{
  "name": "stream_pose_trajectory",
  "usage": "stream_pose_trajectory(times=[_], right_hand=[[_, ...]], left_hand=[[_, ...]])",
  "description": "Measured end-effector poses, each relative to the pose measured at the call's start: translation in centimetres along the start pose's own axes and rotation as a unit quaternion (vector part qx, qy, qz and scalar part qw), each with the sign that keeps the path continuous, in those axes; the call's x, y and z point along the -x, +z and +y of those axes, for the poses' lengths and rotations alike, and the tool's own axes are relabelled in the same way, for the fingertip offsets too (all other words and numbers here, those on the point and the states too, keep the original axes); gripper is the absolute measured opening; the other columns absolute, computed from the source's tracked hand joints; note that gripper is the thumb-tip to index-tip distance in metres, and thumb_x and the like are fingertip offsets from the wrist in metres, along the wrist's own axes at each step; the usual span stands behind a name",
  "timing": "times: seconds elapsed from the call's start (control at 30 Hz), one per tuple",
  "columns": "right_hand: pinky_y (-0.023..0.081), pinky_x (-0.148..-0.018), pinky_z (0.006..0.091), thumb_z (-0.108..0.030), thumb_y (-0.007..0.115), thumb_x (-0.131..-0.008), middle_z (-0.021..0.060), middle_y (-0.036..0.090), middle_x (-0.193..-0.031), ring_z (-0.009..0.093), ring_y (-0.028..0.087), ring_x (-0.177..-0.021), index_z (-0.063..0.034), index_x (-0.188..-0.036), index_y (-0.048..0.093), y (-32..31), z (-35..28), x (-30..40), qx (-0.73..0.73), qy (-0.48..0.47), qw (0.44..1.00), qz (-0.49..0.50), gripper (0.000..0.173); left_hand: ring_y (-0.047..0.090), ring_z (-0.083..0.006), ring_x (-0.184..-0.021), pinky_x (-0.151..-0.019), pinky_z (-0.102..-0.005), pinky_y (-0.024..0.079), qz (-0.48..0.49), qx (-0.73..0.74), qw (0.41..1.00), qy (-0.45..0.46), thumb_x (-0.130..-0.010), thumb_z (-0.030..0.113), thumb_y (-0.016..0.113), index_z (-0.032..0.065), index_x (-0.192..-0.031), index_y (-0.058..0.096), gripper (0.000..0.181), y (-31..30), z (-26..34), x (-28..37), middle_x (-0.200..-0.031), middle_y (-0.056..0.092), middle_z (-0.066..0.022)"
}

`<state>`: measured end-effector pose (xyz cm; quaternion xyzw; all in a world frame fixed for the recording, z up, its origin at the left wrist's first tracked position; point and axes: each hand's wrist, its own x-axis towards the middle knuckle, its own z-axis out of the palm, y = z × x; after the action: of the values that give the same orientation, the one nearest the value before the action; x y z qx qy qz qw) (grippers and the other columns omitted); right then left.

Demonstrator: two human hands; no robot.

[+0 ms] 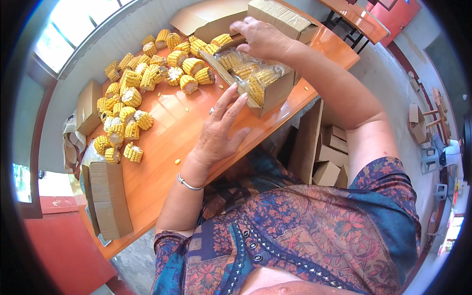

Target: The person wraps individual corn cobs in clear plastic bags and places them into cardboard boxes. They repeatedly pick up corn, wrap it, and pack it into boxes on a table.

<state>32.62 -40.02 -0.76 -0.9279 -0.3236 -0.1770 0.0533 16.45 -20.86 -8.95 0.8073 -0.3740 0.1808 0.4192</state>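
Observation:
An open cardboard box [276,94] stands near the table's edge, holding several corn cob pieces [245,70] in clear plastic bags. My right hand [263,40] reaches over the box's far side, thumb and fingers apart; nothing shows in its grasp. Whether it touches the box is unclear. At the near corner, the fingertips of my left hand [221,127] are raised close to the box wall, spread and holding nothing. A metal bangle circles that wrist. Many cut, unwrapped corn cob pieces [129,96] lie in a heap to the left of the box.
More cardboard boxes are on the orange table [162,184]: a box at the back [276,16], a box by the wall [89,107] and a box at the left end [110,199]. Below the table edge, a large carton [306,140] holds folded boxes. Another person [448,151] is far right.

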Motion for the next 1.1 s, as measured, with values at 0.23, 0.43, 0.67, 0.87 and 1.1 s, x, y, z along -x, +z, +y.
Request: stream_pose_trajectory(times=[0.23, 0.43, 0.67, 0.87, 1.1], right_hand=[[0.044, -0.094, 0.0414, -0.025, 0.066, -0.082, 0.017, 0.058, -0.115, 0.034, 0.055, -0.11, -0.0069, -0.117, 0.058, 1.4, -1.4, 0.2, -0.002, 0.009, 0.973, -0.23, 0.04], [0.044, -0.095, 0.0421, -0.024, 0.067, -0.081, 0.0174, 0.058, -0.115, 0.034, 0.055, -0.11, -0.0055, -0.12, 0.056, 1.7, -1.0, 0.8, 0.025, -0.024, 0.973, -0.226, 0.044], [0.046, -0.093, 0.0356, -0.022, 0.073, -0.079, 0.0178, 0.06, -0.119, 0.03, 0.057, -0.111, -0.0032, -0.123, 0.056, -5.0, -0.2, 3.3, -0.19, 0.02, 0.973, -0.129, 0.051], [0.047, -0.09, 0.038, -0.015, 0.076, -0.072, 0.0172, 0.063, -0.104, 0.032, 0.059, -0.102, -0.002, -0.113, 0.06, -5.8, -0.2, 8.3, -0.115, 0.003, 0.965, -0.238, 0.046], [0.034, -0.107, 0.0433, -0.016, 0.073, -0.074, 0.0219, 0.038, -0.139, 0.04, 0.036, -0.129, -0.0087, -0.132, 0.047, -0.7, -0.8, 8.7, -0.009, -0.073, 0.997, -0.014, 0.064]], left_hand=[[0.035, -0.0379, -0.134, -0.106, -0.0424, 0.037, -0.022, 0.015, 1.0, -0.011, -0.071, 0.006, 0.073, 0.007, -0.138, 0.041, 0.074, -0.4, -0.1, 0.4, -0.146, 0.032, -0.0201], [0.047, -0.0352, -0.123, -0.1, -0.0409, 0.043, 0.003, -0.02, 1.0, 0.008, -0.067, 0.005, 0.075, 0.0076, -0.138, 0.041, 0.078, 0.0, 0.3, 0.2, -0.145, 0.031, -0.0192], [0.046, -0.0353, -0.124, -0.101, -0.0412, 0.043, 0.001, -0.018, 1.0, -0.002, -0.068, 0.004, 0.074, 0.008, -0.137, 0.042, 0.077, -0.1, 0.0, 0.3, -0.145, 0.032, -0.0185], [0.042, -0.0381, -0.127, -0.101, -0.0422, 0.042, 0.009, -0.024, 1.0, 0.015, -0.069, 0.006, 0.074, 0.0079, -0.138, 0.041, 0.076, 0.2, -0.1, 0.2, -0.145, 0.032, -0.02], [0.036, -0.0384, -0.132, -0.105, -0.0424, 0.037, -0.006, 0.005, 1.0, 0.002, -0.069, 0.005, 0.073, 0.0068, -0.139, 0.039, 0.078, 0.0, 0.3, 0.1, -0.148, 0.028, -0.0213]])
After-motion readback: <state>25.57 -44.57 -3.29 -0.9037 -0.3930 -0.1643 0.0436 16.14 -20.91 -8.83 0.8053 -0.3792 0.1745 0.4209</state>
